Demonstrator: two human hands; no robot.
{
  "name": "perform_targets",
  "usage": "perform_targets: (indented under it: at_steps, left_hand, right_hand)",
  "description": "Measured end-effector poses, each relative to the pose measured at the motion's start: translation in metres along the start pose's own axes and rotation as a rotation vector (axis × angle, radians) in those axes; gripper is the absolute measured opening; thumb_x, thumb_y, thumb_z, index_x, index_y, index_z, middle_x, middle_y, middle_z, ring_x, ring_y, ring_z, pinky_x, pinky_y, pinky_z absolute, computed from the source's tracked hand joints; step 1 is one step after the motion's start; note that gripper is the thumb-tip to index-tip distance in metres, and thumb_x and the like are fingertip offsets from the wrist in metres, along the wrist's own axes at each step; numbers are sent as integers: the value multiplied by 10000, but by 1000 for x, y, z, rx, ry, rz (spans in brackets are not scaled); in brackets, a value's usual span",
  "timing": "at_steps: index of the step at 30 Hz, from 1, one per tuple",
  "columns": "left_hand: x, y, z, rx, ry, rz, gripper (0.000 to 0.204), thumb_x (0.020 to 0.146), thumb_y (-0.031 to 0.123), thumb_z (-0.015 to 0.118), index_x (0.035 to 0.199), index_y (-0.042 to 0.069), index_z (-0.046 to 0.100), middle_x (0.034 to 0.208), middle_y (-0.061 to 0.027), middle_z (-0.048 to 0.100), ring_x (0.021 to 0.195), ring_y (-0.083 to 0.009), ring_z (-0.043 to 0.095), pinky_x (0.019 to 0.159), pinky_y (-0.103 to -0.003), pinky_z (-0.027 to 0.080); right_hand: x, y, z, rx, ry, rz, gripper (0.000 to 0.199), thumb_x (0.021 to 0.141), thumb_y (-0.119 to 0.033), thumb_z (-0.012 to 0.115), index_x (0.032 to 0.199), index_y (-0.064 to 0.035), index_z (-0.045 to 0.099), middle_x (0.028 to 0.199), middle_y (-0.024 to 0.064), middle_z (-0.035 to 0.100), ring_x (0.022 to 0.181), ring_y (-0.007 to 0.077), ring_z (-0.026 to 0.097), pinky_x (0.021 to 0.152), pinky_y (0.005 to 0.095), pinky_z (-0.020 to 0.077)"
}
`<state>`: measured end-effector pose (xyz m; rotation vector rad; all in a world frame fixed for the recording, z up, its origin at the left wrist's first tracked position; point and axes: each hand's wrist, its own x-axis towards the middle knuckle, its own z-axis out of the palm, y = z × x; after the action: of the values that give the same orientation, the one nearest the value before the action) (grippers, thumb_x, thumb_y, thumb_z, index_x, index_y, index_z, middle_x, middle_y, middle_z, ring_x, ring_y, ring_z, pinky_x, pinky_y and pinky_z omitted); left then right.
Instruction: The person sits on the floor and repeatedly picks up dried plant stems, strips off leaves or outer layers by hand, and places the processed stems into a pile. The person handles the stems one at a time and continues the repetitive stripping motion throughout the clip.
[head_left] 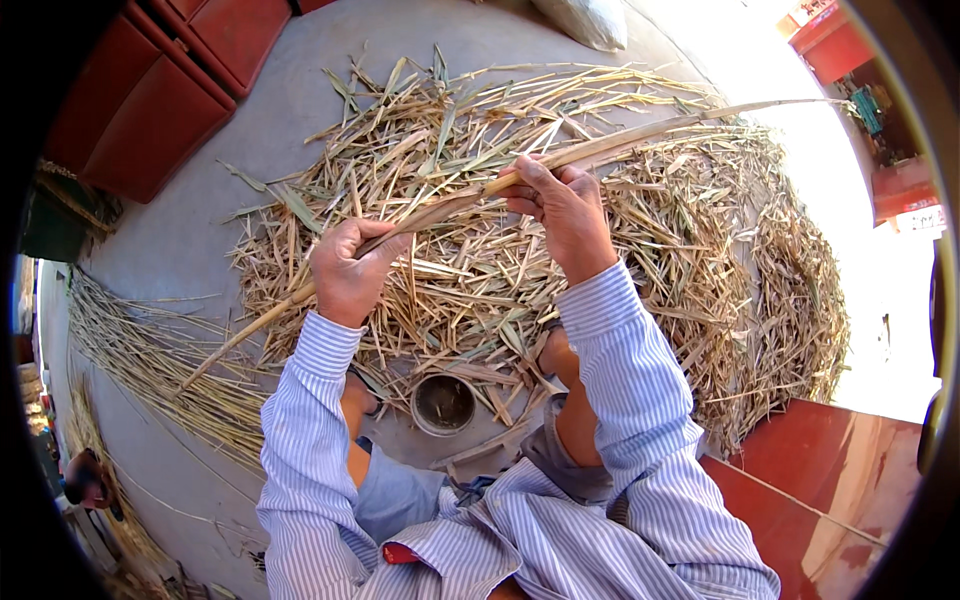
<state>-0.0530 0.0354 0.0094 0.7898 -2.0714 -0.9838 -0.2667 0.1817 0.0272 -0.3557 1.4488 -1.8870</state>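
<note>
A long, dry reed stalk (440, 212) slants across in front of me, from low on the left to high on the right. Both my hands are closed around it, well apart. My left hand (345, 275) grips it nearer the lower end, thumb along the top. My right hand (575, 225) pinches it farther up, at a pale yellow stretch; brown papery sheath covers the part between. Beneath the stalk spreads a big heap of dry husks and leaves (690, 270). Between my feet stands a small round metal bowl (416, 405), dark inside.
Many thin bare stalks (160, 350) lie in a loose bundle on the floor at left. Red padded furniture (170, 120) stands at the upper left, a pale sack (595, 22) at the top. A red panel (790, 470) borders the heap at lower right.
</note>
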Motion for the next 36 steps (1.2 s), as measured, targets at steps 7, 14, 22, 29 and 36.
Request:
perform_targets:
  at_steps: [7,14,22,29,36]
  left_hand:
    - [47,-32,-109,-761,443,-266,234,840,234,769,841,62,609,745,-23,645,628,-48,535,572,-190,420]
    - [35,-28,-103,911,272,168,422,876,430,648,967,18,662,850,-98,670,851,-275,612,780,-405,453]
    - [15,-1,-48,376,-260,376,398,800,412,702,909,30,686,801,-100,672,791,-294,626,739,-406,447]
    - [5,4,-31,454,-108,549,329,697,260,794,924,50,682,824,-77,688,745,-255,631,708,-386,450]
    - [4,8,-30,-83,73,190,194,773,124,776,895,29,658,739,-91,675,571,-181,606,531,-318,452]
  right_hand:
    - [13,-12,-44,-32,112,-35,235,924,-187,639,991,38,619,911,132,706,747,155,696,635,217,587]
    - [19,-21,-64,-26,140,-63,229,923,-192,647,976,28,611,898,112,712,707,110,678,579,180,564]
    - [27,-16,-60,-9,219,-61,235,902,-207,684,962,12,620,847,124,700,665,137,682,524,195,569]
    - [27,-17,-54,13,252,-39,291,872,-259,725,937,1,614,771,97,680,626,135,672,489,180,547]
    - [28,-17,-57,-8,284,29,309,855,-273,743,942,-7,613,757,80,675,628,125,669,478,177,533]
